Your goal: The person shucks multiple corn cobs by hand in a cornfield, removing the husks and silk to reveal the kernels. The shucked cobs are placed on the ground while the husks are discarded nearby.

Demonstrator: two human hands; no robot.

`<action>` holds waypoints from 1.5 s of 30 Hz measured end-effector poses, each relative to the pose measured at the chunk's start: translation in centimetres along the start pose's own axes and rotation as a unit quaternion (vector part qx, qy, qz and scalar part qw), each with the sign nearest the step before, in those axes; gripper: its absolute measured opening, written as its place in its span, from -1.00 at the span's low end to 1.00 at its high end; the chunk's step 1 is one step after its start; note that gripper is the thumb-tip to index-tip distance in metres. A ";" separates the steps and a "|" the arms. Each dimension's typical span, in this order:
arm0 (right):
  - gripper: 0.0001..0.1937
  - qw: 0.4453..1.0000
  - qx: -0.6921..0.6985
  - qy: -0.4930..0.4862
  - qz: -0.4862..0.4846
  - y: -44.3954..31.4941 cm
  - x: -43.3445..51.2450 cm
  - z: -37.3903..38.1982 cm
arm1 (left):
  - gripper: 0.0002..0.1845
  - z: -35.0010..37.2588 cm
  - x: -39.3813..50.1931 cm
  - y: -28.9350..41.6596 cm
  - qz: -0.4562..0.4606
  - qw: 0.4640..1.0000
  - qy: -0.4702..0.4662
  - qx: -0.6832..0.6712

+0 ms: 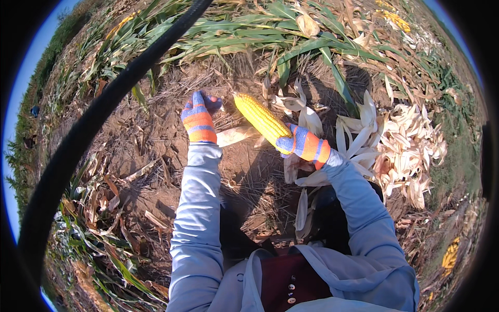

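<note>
A bare yellow ear of corn [259,117] slants up and to the left from my right hand [306,143], which grips its lower end. Its husk is off, and rows of kernels show along its length. My left hand [200,115] is to the left of the ear's tip, apart from it, with the fingers curled in. Nothing plainly shows in that hand, though its palm side is partly hidden. Both hands wear orange and blue striped knit gloves. A pale dry husk leaf [237,135] lies between the left wrist and the ear.
Pale stripped husks [407,146] are heaped to the right. Green and dry corn stalks [249,35] lie across the ground ahead. Yellow ears are piled at the far right [451,255] and upper right [395,20]. A black strap-like band [105,105] crosses the left side of the view.
</note>
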State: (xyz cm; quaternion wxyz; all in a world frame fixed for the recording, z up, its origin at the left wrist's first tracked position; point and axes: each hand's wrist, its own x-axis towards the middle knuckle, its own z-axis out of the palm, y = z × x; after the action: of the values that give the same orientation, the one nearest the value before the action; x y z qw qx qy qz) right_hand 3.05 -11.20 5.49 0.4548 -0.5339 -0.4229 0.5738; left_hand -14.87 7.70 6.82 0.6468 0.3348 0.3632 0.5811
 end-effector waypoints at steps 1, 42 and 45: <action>-0.63 1.000 0.010 0.009 -0.022 0.0 -0.1 -0.5 | -0.87 -0.7 0.5 0.3 0.025 0.999 0.002 0.028; -0.32 0.902 -0.416 0.116 0.004 -0.4 0.8 0.4 | -0.81 2.4 -4.6 -3.8 -0.200 0.971 -0.132 0.012; -0.41 0.930 -0.360 0.046 -0.052 0.2 0.6 0.0 | -0.89 1.6 -3.5 -3.2 -0.229 0.955 -0.139 -0.126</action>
State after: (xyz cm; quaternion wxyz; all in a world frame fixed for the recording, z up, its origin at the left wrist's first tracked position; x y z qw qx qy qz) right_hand 2.98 -10.65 5.14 0.2801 -0.6648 -0.6071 0.3331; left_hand -12.08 3.87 5.18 0.8432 0.2361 0.2608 0.4065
